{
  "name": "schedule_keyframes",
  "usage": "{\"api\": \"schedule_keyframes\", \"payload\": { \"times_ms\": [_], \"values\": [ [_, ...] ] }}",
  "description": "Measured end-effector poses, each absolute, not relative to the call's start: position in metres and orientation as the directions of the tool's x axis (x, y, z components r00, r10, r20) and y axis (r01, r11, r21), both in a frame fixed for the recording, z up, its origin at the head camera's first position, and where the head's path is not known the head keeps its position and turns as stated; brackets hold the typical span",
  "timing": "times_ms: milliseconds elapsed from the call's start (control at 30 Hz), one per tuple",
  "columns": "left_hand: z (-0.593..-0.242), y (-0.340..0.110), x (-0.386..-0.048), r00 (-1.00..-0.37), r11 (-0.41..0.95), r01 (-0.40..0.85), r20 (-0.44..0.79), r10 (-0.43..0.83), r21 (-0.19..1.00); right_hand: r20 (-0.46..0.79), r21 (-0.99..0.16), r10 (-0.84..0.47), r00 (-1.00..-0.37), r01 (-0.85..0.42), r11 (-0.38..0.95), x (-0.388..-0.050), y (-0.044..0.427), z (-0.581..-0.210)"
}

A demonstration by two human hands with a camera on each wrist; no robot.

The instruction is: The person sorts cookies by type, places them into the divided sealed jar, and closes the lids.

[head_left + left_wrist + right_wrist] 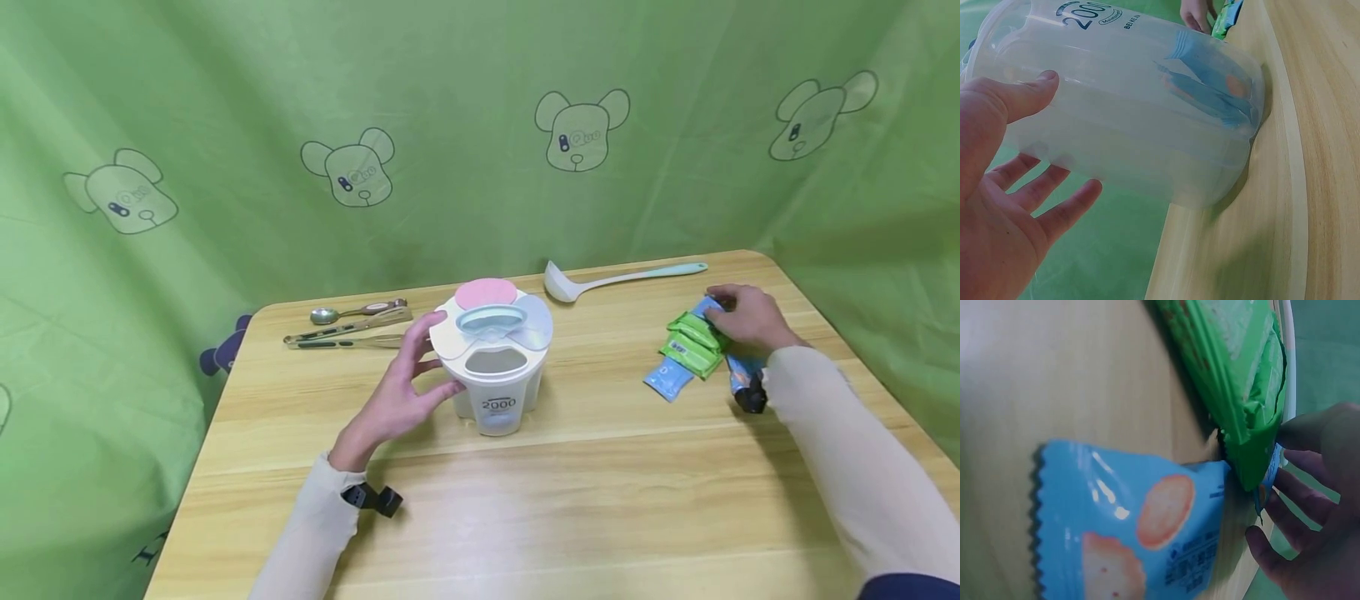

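A translucent container [498, 404] with a pink, white and blue lid stands upright on the table. My left hand [393, 400] grips its left side, thumb and fingers curled round the wall. Blue packets [1210, 81] show through the container [1116, 119] in the left wrist view. At the right, my right hand [750, 319] pinches a blue packet [705, 307] at the back of a small pile; the right wrist view partly hides this packet [1267, 481] behind green packets [1229, 362]. Another blue packet [1166, 519] lies nearer that camera.
Behind the container lies a white ladle [562, 286] with a light blue handle. A spoon [325, 316] and metal tongs [337, 342] lie at the back left of the wooden table [525, 517]. Green cloth [465, 208] hangs behind it and at both sides.
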State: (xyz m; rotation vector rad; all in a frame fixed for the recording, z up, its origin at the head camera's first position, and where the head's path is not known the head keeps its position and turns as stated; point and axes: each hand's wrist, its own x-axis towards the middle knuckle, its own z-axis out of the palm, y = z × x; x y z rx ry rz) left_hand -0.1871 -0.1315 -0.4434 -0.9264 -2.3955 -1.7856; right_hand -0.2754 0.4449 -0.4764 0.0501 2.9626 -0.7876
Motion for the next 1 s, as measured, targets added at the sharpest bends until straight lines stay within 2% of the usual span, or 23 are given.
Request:
{"api": "schedule_keyframes", "payload": {
  "times_ms": [367,767,1000],
  "values": [
    [-0.443,-0.131,-0.188,-0.820,0.172,0.466,0.351,0.453,0.868,-0.078,-0.535,0.060,-0.995,0.092,0.840,-0.273,0.442,-0.469],
    [-0.443,-0.132,-0.187,-0.816,0.166,0.473,0.360,0.452,0.865,-0.017,-0.593,0.114,-0.993,0.102,0.799,-0.271,0.433,-0.454],
    [-0.443,-0.131,-0.188,-0.819,0.164,0.467,0.355,0.451,0.869,0.051,-0.618,0.103,-0.993,0.050,0.785,-0.270,0.422,-0.445]
  ]
}}
